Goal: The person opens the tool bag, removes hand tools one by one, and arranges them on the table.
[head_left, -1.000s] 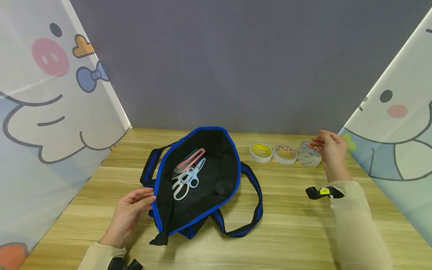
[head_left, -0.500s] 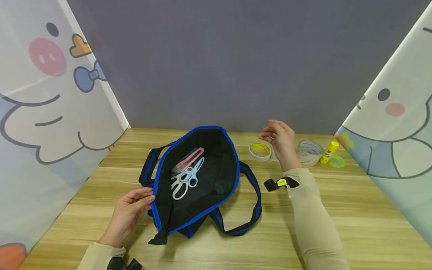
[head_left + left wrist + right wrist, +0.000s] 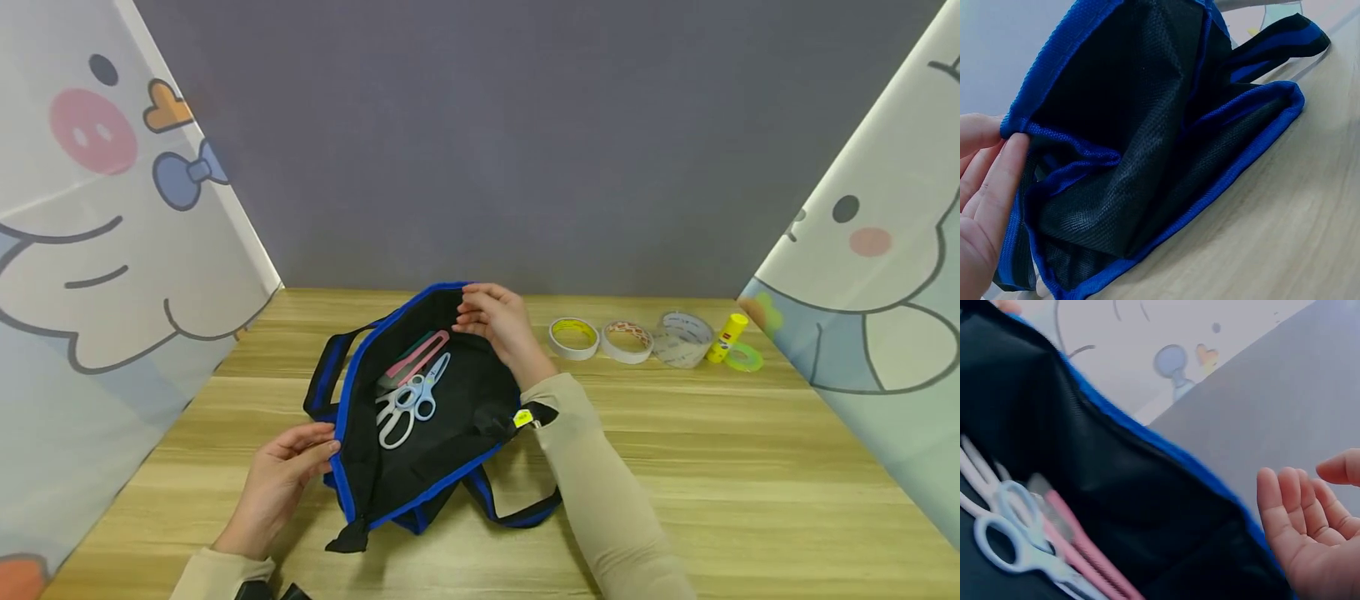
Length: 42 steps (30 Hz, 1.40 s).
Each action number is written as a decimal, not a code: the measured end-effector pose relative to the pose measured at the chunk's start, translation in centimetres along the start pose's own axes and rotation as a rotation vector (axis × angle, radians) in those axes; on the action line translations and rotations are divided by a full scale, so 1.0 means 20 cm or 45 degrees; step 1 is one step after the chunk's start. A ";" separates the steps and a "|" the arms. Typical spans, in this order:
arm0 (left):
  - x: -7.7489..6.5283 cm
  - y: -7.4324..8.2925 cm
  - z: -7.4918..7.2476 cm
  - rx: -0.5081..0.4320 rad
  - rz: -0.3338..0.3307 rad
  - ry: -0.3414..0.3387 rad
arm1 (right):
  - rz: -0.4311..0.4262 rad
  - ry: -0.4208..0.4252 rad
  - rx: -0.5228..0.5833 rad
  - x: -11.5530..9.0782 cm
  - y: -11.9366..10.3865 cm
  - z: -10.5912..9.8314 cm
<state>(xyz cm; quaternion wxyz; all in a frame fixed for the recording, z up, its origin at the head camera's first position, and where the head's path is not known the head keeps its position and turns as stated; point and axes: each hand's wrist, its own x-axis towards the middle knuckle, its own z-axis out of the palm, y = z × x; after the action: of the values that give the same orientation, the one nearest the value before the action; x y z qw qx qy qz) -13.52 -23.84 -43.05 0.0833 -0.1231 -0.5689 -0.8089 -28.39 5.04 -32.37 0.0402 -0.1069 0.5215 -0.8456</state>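
Note:
A black bag with blue edging (image 3: 442,477) stands with its mouth wide apart. My left hand (image 3: 279,477) pinches its left rim between thumb and fingers, which the left wrist view shows close up. Inside lie light blue scissors (image 3: 426,398), white-handled scissors (image 3: 397,427) and a pink utility knife (image 3: 420,358), partly over a dark green item. Over the far right of the mouth is my right hand (image 3: 504,327), fingers loosely bent and nothing between them; the right wrist view shows this hand (image 3: 1316,531) beside the blue rim.
Right of the bag on the wooden table (image 3: 712,467) stand two white tape rolls (image 3: 574,352) (image 3: 628,357), a wide clear tape roll (image 3: 678,358), a yellow glue stick (image 3: 727,337) and a green tape roll (image 3: 754,358). A grey wall closes off the back.
My right hand has moved left from beside the clear tape, past the white rolls, to above the bag's mouth. That uncovered the glue stick and green tape. My left hand keeps its hold.

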 end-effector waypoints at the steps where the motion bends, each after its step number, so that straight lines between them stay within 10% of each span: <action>1: 0.00 0.00 0.00 0.002 0.001 0.002 | 0.029 -0.003 -0.021 0.01 0.03 0.02; 17: 0.01 0.01 0.00 -0.052 0.021 -0.038 | 0.738 -0.338 -0.530 0.06 0.37 0.01; 42: 0.00 0.00 0.00 -0.028 0.008 -0.052 | 0.732 -0.227 -1.139 0.00 0.44 0.04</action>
<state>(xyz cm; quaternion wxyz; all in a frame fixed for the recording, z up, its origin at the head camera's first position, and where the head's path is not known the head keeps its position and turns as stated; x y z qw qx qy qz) -13.59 -23.93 -43.06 0.0730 -0.1422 -0.5611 -0.8122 -28.67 0.28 -39.82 0.2645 -0.0379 0.8336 -0.4835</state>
